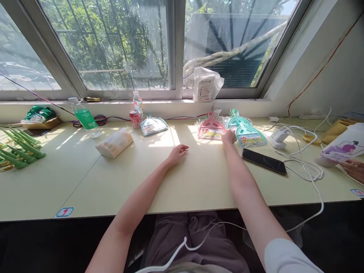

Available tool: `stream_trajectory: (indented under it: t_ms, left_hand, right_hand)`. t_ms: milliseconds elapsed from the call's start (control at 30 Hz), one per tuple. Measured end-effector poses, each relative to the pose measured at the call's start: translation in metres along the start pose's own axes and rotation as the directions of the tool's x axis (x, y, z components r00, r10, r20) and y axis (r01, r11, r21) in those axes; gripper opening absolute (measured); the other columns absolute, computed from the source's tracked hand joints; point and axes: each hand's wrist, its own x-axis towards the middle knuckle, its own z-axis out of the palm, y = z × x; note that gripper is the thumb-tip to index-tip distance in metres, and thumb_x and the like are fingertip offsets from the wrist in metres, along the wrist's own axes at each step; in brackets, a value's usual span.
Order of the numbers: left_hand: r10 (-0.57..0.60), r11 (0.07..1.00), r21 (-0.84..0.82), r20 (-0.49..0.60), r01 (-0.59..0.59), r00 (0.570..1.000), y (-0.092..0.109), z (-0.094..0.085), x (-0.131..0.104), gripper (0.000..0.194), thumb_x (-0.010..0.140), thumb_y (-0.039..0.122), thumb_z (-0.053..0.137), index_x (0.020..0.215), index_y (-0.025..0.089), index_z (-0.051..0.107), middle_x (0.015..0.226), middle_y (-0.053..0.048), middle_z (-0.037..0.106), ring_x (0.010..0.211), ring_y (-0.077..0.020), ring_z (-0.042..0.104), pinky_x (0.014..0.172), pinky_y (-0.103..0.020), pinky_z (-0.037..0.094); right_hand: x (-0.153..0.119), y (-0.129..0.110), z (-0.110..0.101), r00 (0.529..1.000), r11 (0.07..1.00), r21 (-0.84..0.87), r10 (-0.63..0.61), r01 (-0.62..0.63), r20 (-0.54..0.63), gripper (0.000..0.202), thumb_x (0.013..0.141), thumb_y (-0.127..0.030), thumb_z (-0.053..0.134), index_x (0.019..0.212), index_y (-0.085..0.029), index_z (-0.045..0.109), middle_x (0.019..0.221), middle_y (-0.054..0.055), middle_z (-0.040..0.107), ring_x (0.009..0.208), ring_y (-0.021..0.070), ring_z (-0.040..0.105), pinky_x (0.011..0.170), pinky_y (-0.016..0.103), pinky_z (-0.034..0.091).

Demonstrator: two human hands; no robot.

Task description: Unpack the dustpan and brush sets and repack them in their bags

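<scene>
My left hand (178, 153) rests on the table with its fingers loosely bent and a little apart, holding nothing. Farther right, my right hand (229, 137) reaches in between a pink dustpan-and-brush set (211, 127) and the teal dustpan-and-brush sets (248, 133). It touches or lies close against their edges; its fingertips are partly hidden, so a grip cannot be made out. Clear plastic wraps these sets, and the teal ones overlap. Beyond my left hand lies a pale dustpan set (154, 126) with a dark rim.
A black phone (264, 162), a white charger (278, 138) and loose cables lie right. Another person's hand (353, 169) is by a white package (345, 144) at the far right. A tissue pack (114, 143), bottle (85, 118), red can (135, 118) and green plant bundle (19, 149) are left.
</scene>
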Motion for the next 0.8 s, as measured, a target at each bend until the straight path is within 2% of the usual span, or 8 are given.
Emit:
stream_trajectory:
  t_ms: [167,333,467,567,667,733,800]
  left_hand:
    - [0.087,0.996,0.032,0.051,-0.089,0.995,0.001,-0.003,-0.001,0.028,0.079,0.010,0.051,0.097,0.020,0.069,0.113,-0.011,0.064,0.110,-0.0232,0.061,0.101,-0.042,0.048]
    - [0.105,0.990,0.087,0.074,-0.111,0.992,0.004,-0.005,-0.004,0.039,0.076,0.002,0.042,0.095,0.020,0.071,0.115,-0.011,0.063,0.112,-0.0216,0.060,0.106,-0.041,0.044]
    - [0.098,0.989,0.101,0.096,-0.108,0.991,0.008,-0.007,-0.005,0.042,0.074,0.000,0.041,0.097,0.020,0.070,0.118,-0.011,0.062,0.114,-0.0212,0.059,0.108,-0.041,0.043]
    - [0.064,0.995,0.074,0.118,-0.073,0.991,0.012,-0.009,-0.006,0.042,0.071,0.001,0.044,0.098,0.020,0.070,0.119,-0.011,0.061,0.116,-0.0226,0.057,0.105,-0.041,0.044]
    - [0.034,0.999,0.022,0.148,-0.038,0.988,0.016,-0.011,-0.007,0.042,0.069,0.002,0.047,0.100,0.020,0.070,0.122,-0.012,0.060,0.120,-0.0247,0.056,0.102,-0.041,0.046]
    - [0.027,1.000,0.001,0.150,-0.027,0.988,0.018,-0.011,-0.008,0.041,0.069,0.003,0.049,0.101,0.019,0.069,0.123,-0.012,0.060,0.121,-0.0252,0.055,0.101,-0.040,0.046]
    - [0.026,1.000,0.004,0.143,-0.027,0.989,0.019,-0.011,-0.008,0.038,0.069,0.005,0.051,0.099,0.020,0.069,0.122,-0.012,0.060,0.120,-0.0254,0.055,0.101,-0.041,0.046]
  right_hand:
    - [0.011,-0.007,0.014,0.999,0.998,0.056,0.008,-0.010,0.038,0.033,0.083,-0.032,0.065,0.111,-0.016,0.061,0.115,0.018,0.063,0.107,0.0311,0.062,0.090,0.043,0.047]
    - [0.011,-0.009,0.006,0.998,0.999,0.022,-0.044,0.043,0.043,0.031,0.082,-0.035,0.063,0.107,-0.017,0.060,0.110,0.015,0.064,0.100,0.0290,0.063,0.085,0.041,0.048]
    - [0.000,-0.009,0.002,0.989,0.986,-0.083,-0.145,0.145,0.008,0.034,0.083,-0.033,0.060,0.112,-0.014,0.058,0.114,0.018,0.060,0.103,0.0303,0.061,0.086,0.041,0.046]
    - [-0.008,-0.010,-0.004,0.979,0.970,-0.132,-0.200,0.204,0.046,0.042,0.086,-0.036,0.058,0.120,-0.011,0.053,0.120,0.021,0.055,0.106,0.0317,0.060,0.088,0.042,0.045]
    - [-0.017,-0.013,-0.028,0.959,0.948,-0.150,-0.271,0.281,0.085,0.056,0.088,-0.041,0.057,0.134,-0.012,0.043,0.127,0.023,0.049,0.110,0.0329,0.058,0.086,0.042,0.046]
    - [-0.027,-0.013,-0.061,0.932,0.922,-0.133,-0.360,0.363,0.047,0.061,0.090,-0.043,0.055,0.140,-0.014,0.037,0.133,0.024,0.046,0.112,0.0336,0.057,0.083,0.041,0.047]
    - [-0.044,-0.007,-0.104,0.878,0.880,-0.070,-0.474,0.470,-0.059,0.058,0.093,-0.044,0.051,0.142,-0.018,0.035,0.137,0.022,0.043,0.114,0.0313,0.056,0.080,0.039,0.049]
